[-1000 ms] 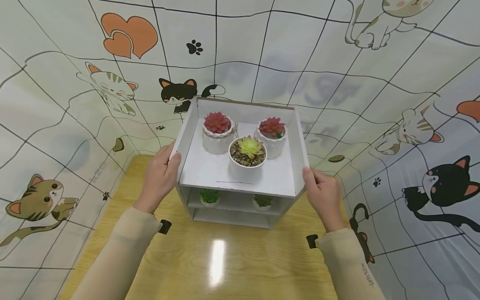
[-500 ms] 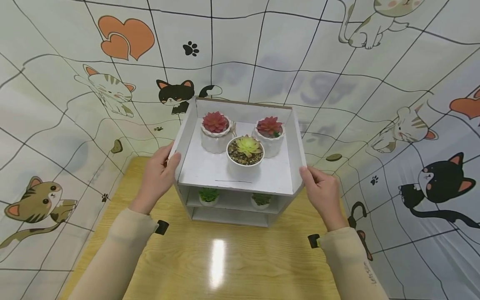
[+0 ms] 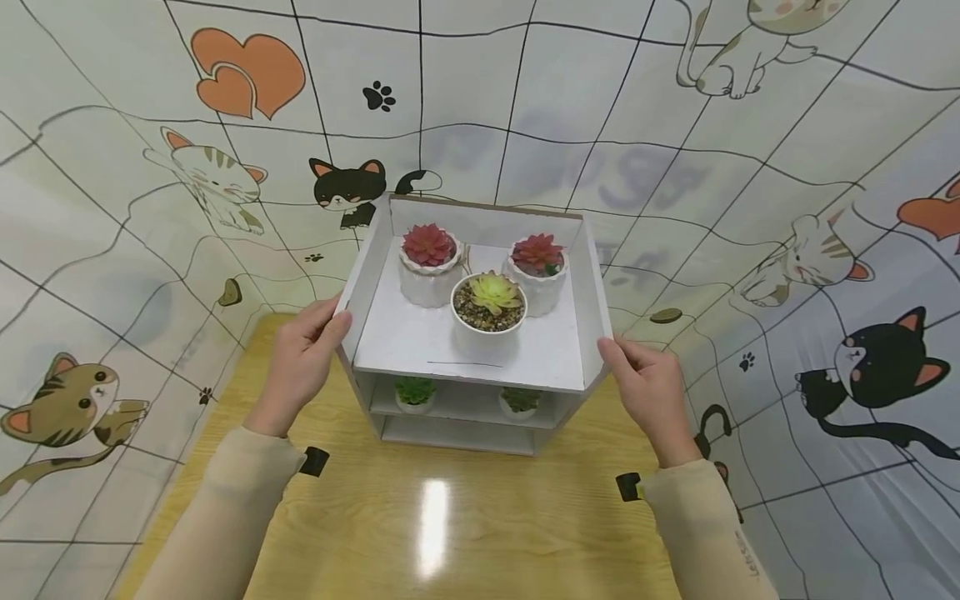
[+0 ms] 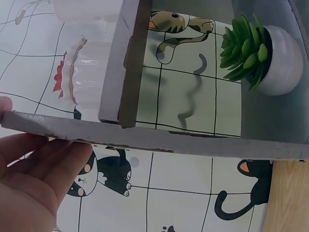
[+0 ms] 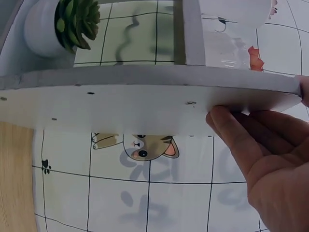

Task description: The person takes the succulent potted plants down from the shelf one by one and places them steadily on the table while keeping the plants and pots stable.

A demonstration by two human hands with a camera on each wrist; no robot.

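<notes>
Where its left side wall sticks up, left of the frame's middle, the white, boxy shelf made of flat boards (image 3: 386, 350) is pinched by the left hand (image 3: 292, 371), with the thumb at the front edge and the bent fingers on the outer side. The shelf is seen mid-frame, over the shiny yellow wooden table (image 3: 345, 533); whether they are touching cannot be told for sure. Up on top, from left to right, are carried a red plant in a wavy-rimmed white pot (image 3: 427, 283), a yellow-green plant in a smooth white pot (image 3: 489, 317) and another red plant in a wavy-rimmed white pot (image 3: 538, 287). Lower down, a bright green plant in a small white pot (image 3: 415, 393) and a darker one to its right (image 3: 520, 402) are held by the middle board. At the right, the other side wall is pinched by the right hand (image 3: 651, 392), closed to the board's thickness.

The shelf is judged stiff and fairly light, but its scuffed edges could be chipped. It is best held low on both sides and kept flat, since the pots could be slid off the wall-less front. Open room is seen at bottom middle; at the back, the cat-print wall sheet (image 3: 465, 83) is near.
</notes>
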